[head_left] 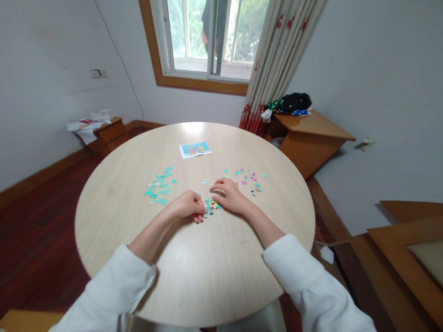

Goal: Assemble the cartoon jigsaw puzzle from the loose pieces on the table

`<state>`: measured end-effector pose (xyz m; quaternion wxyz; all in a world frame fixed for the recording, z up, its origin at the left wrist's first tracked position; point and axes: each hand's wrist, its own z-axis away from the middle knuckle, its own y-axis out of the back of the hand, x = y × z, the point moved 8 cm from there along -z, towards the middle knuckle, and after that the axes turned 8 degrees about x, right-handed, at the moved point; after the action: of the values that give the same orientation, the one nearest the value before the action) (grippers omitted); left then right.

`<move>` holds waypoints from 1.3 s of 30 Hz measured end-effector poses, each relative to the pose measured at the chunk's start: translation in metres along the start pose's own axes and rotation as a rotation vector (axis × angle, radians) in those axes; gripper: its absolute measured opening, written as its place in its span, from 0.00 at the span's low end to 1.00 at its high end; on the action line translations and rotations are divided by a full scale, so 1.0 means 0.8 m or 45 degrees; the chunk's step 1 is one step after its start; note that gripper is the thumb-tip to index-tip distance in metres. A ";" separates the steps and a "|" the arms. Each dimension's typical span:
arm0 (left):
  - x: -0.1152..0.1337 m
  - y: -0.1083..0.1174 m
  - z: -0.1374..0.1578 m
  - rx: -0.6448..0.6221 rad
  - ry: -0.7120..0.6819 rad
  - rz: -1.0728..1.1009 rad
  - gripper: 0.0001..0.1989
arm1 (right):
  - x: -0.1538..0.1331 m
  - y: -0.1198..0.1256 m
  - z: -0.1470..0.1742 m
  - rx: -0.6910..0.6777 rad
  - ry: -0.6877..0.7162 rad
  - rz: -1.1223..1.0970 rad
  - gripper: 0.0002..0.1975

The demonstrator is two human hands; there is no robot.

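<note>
A small joined patch of jigsaw puzzle (213,204) with a yellow cartoon figure lies on the table between my hands. At its left edge my left hand (189,204) is closed in a pinch on a jigsaw piece, mostly hidden by the fingers. My right hand (230,195) rests over the right side of the patch, fingers apart and nothing visibly held. Just beyond the hands lies a loose piece (205,181). Teal and pale green pieces (159,186) are spread to the left, and pink, teal and mixed pieces (245,182) to the right.
A printed picture sheet (195,149) lies toward the far side of the round wooden table (194,276). Behind it are a window and a curtain (273,60). Clothes (294,102) lie on a wooden cabinet (311,133) at right; papers (88,124) cover a low drawer unit at left.
</note>
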<state>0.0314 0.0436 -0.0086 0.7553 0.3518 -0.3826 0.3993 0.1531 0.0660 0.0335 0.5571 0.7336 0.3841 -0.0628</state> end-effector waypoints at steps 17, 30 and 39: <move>0.008 -0.002 0.009 0.070 0.022 -0.054 0.10 | -0.007 -0.010 0.009 -0.195 0.078 0.055 0.18; 0.010 -0.003 0.009 0.140 -0.016 -0.165 0.10 | -0.007 -0.011 0.008 -0.231 0.024 0.041 0.18; 0.014 0.000 0.009 0.202 -0.114 -0.401 0.10 | -0.006 -0.012 0.008 -0.210 0.053 0.017 0.18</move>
<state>0.0337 0.0414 0.0040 0.7606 0.4831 -0.3234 0.2891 0.1463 0.0590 0.0263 0.6080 0.6889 0.3944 -0.0121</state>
